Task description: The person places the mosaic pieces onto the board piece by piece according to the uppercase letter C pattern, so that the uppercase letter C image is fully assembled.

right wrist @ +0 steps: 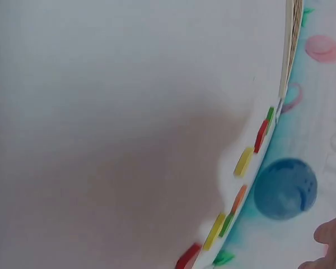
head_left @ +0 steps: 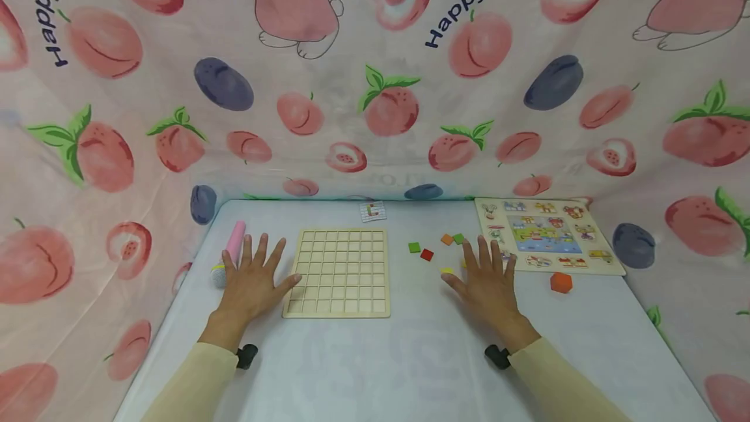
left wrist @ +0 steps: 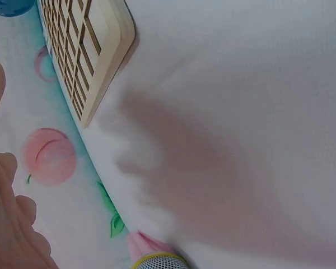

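My left hand [head_left: 250, 282] is spread over the table, its thumb overlapping the left edge of a wooden grid board [head_left: 344, 273] in the head view. Its fingers hold nothing. Beside those fingers lies a pink toy microphone [head_left: 236, 239], whose mesh head [left wrist: 159, 262] shows in the left wrist view. With fingers apart and nothing in them, my right hand [head_left: 489, 285] is above small square tiles: green [head_left: 415, 247], red [head_left: 427, 255], orange [head_left: 447, 239] and yellow [head_left: 447, 271]. Part of this group is hidden beneath that hand. More edges appear in the right wrist view, including a red tile [right wrist: 189, 256].
A picture puzzle board [head_left: 600, 259] lies at the back right, with an orange-red block [head_left: 561, 282] before its front edge. Behind the grid board is a small card [head_left: 372, 211] with a coloured pattern. Fruit-print cloth [head_left: 340, 83] hangs around the white table [head_left: 375, 370].
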`<state>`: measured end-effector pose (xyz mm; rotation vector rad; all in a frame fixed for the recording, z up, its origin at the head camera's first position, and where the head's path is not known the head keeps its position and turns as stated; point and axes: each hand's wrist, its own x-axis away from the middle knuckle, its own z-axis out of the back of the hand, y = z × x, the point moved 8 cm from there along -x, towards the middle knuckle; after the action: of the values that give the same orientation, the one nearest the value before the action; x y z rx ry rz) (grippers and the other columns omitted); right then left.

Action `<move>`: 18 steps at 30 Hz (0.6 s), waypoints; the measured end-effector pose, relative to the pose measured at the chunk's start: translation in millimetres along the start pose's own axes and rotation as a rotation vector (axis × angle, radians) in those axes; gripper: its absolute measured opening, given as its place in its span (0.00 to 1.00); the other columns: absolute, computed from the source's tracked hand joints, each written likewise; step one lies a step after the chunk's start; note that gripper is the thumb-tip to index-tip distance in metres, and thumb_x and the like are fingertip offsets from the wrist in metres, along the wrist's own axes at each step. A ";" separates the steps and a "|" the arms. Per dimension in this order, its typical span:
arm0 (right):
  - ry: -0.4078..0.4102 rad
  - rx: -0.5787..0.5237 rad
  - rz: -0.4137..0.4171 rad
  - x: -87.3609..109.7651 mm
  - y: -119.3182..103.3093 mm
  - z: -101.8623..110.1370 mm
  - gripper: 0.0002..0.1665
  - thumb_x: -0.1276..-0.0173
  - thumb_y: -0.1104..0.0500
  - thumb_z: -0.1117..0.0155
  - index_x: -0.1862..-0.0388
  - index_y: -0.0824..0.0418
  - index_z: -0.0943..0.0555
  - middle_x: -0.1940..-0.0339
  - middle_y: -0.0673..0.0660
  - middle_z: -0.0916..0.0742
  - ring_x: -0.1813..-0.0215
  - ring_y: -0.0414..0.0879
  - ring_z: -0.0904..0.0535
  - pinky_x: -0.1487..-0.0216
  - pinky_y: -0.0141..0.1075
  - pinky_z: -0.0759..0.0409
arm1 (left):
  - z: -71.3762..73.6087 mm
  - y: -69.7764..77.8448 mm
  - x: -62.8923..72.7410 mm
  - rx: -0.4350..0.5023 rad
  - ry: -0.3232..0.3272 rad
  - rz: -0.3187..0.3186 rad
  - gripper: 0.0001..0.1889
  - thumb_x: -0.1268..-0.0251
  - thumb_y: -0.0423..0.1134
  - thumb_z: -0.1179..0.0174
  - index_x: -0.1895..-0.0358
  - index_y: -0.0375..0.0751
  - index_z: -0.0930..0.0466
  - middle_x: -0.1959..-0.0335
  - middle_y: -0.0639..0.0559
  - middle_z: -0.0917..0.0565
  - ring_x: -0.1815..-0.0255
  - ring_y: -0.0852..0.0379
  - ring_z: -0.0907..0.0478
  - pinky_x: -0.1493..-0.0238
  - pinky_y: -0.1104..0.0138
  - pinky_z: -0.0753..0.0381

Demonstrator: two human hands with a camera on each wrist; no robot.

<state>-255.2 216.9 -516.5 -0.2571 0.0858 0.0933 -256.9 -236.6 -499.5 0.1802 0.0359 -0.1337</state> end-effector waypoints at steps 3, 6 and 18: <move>0.007 -0.010 0.025 -5.2 -14.9 -2.9 0.56 0.25 0.31 0.39 0.14 0.62 0.44 0.13 0.71 0.45 0.13 0.71 0.57 0.18 0.76 0.63 | -4.0 0.1 -1.1 0.019 -0.014 -0.001 0.49 0.26 0.71 0.47 0.13 0.46 0.49 0.13 0.31 0.52 0.13 0.26 0.65 0.22 0.23 0.75; 0.008 -0.019 0.075 -8.8 -35.4 -9.6 0.55 0.24 0.33 0.38 0.14 0.66 0.45 0.14 0.71 0.43 0.12 0.69 0.54 0.15 0.71 0.58 | -13.0 3.2 -2.6 0.047 -0.036 -0.008 0.49 0.25 0.70 0.48 0.13 0.42 0.49 0.13 0.31 0.54 0.13 0.28 0.66 0.19 0.28 0.73; -0.345 -0.049 0.344 3.5 -133.3 -69.8 0.58 0.21 0.27 0.52 0.13 0.68 0.48 0.11 0.64 0.44 0.11 0.59 0.51 0.13 0.57 0.46 | -60.2 21.5 -10.0 0.211 -0.271 -0.040 0.55 0.23 0.69 0.49 0.16 0.26 0.58 0.13 0.29 0.57 0.12 0.32 0.63 0.13 0.37 0.62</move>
<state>-243.1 70.8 -550.9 -0.2700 -0.2166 0.4803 -265.3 -203.4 -554.4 0.3706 -0.2456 -0.2012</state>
